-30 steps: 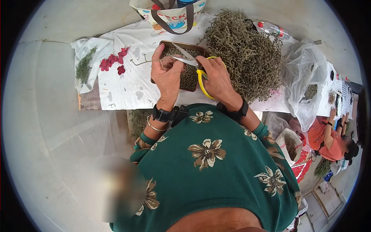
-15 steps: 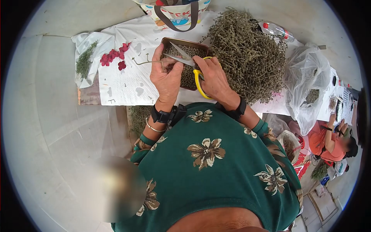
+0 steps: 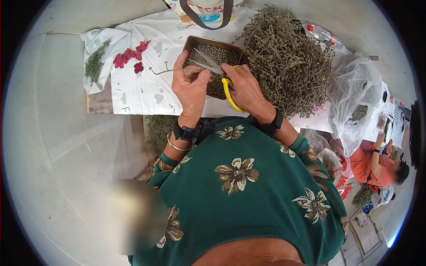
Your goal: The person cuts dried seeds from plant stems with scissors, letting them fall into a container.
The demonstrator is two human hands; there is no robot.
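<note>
My left hand [image 3: 191, 93] pinches a thin dried stem [image 3: 162, 71] with small tips, which sticks out to the left of the fingers. My right hand [image 3: 248, 91] grips scissors [image 3: 228, 94] with yellow handles, their blades parted and pointing at the left fingertips. Both hands are over the near part of a rectangular metal tin [image 3: 217, 41]. Small round greyish-brown seed heads [image 3: 224, 55] fill its visible inside. Just right of the right hand lies a large heap of dried plant stems [image 3: 284, 62].
Red flowers [image 3: 128, 55] and a green sprig [image 3: 96, 62] lie left on the white cloth [image 3: 146, 33]. A printed tote bag [image 3: 208, 17] stands behind the tin. Right are a plastic bottle [image 3: 323, 34], a clear plastic bag [image 3: 350, 97] and another person [image 3: 375, 164] at work.
The tin and cloth sit slightly higher in view, while my hands keep almost the same place. The scissor blades look a little closer together. The stem is still in my left fingers.
</note>
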